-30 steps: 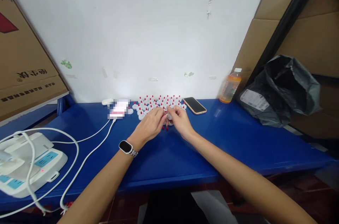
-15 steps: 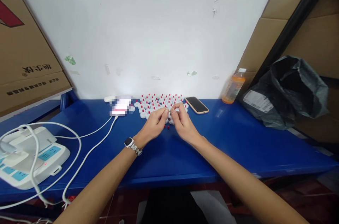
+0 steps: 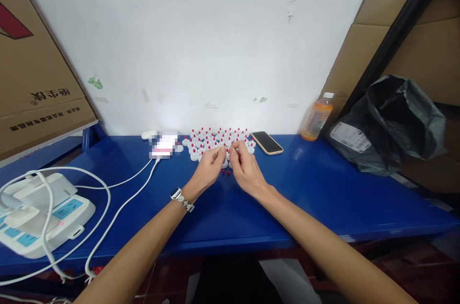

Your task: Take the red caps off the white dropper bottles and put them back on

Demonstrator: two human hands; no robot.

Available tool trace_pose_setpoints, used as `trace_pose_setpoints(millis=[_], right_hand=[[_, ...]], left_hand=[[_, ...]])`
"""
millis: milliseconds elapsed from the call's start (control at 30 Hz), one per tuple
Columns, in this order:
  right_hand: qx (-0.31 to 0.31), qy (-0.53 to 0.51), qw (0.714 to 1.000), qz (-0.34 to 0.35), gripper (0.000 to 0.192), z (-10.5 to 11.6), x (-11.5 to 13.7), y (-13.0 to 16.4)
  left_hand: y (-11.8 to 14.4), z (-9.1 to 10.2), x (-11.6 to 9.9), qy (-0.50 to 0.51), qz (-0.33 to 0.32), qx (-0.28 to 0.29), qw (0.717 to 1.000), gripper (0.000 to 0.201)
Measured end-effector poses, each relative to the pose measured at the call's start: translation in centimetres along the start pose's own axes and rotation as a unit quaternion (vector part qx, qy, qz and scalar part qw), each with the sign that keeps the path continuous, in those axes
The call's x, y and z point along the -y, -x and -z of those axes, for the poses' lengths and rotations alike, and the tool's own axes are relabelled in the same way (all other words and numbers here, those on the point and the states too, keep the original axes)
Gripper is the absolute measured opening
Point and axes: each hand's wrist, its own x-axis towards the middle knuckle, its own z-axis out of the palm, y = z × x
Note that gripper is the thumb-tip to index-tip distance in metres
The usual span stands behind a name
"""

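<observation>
Several small white round caps with red tips [image 3: 212, 137] stand in rows on the blue table [image 3: 309, 189] near the wall. My left hand [image 3: 210, 166], with a watch on its wrist, and my right hand [image 3: 244, 166] meet just in front of them. The fingertips of both hands pinch one small white and red piece [image 3: 226, 150] between them. A few loose red bits [image 3: 226, 172] lie on the table under my hands.
A phone [image 3: 267, 142] lies right of the caps, and an orange drink bottle [image 3: 316, 118] beyond it. A black plastic bag [image 3: 388, 124] sits far right. A blurred device [image 3: 163, 146] with a white cable and a white power strip [image 3: 39, 215] are on the left. Cardboard boxes lean on both sides.
The view shifted slightly. My hands stayed together at the caps, with the fingertips drawing a little closer to each other.
</observation>
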Motion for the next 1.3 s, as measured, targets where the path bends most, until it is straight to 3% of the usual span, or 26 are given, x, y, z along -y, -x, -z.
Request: trace_pose_setpoints(millis=[467, 533, 600, 667, 767, 833, 900, 967, 1067, 1167, 1233, 1300], right_hand=[[-0.038, 0.095, 0.995, -0.008, 0.007, -0.6, 0.4, 0.1], [-0.043, 0.062, 0.997, -0.016, 0.007, -0.8, 0.2, 0.0], [-0.048, -0.036, 0.997, -0.044, 0.012, -1.0, -0.2, -0.2], [-0.035, -0.189, 0.976, -0.105, 0.018, -1.3, -0.5, -0.5], [0.019, -0.385, 0.896, -0.220, 0.022, -1.4, -0.6, -0.7], [0.056, -0.444, 0.853, -0.267, 0.024, -1.3, -0.4, -0.7], [0.074, -0.467, 0.837, -0.274, 0.026, -1.3, -0.3, -0.6], [0.066, -0.459, 0.851, -0.245, 0.028, -1.3, -0.4, -0.5], [0.023, -0.394, 0.904, -0.165, 0.030, -1.5, -1.2, -0.4], [-0.034, -0.302, 0.946, -0.114, 0.029, -1.0, -2.2, -0.3], [-0.068, -0.252, 0.959, -0.107, 0.029, -0.3, -2.6, -0.2], [-0.061, -0.211, 0.969, -0.110, 0.029, 0.5, -2.9, -0.1]], left_hand=[[-0.3, -0.6, 0.6, 0.084, 0.056, 0.001, 0.995, 0.040], [-0.3, -0.5, 0.4, 0.075, 0.061, 0.006, 0.995, 0.042], [-0.2, -0.2, 0.1, 0.037, 0.045, 0.013, 0.998, 0.044], [0.0, 0.2, -0.3, -0.030, 0.003, 0.033, 0.999, 0.044], [0.4, 1.1, -0.8, -0.136, -0.060, 0.091, 0.985, 0.036], [0.6, 1.5, -0.8, -0.178, -0.085, 0.114, 0.974, 0.031], [0.6, 1.4, -0.6, -0.176, -0.100, 0.113, 0.973, 0.032], [0.6, 0.8, -0.3, -0.126, -0.090, 0.093, 0.984, 0.036], [0.3, -0.1, 0.2, 0.008, -0.014, 0.060, 0.998, 0.041], [-0.2, 0.4, 0.6, 0.123, 0.057, 0.017, 0.991, 0.043], [-0.4, 1.6, 0.8, 0.130, 0.064, -0.021, 0.989, 0.045], [-0.4, 2.8, 1.1, 0.054, 0.055, -0.009, 0.997, 0.044]])
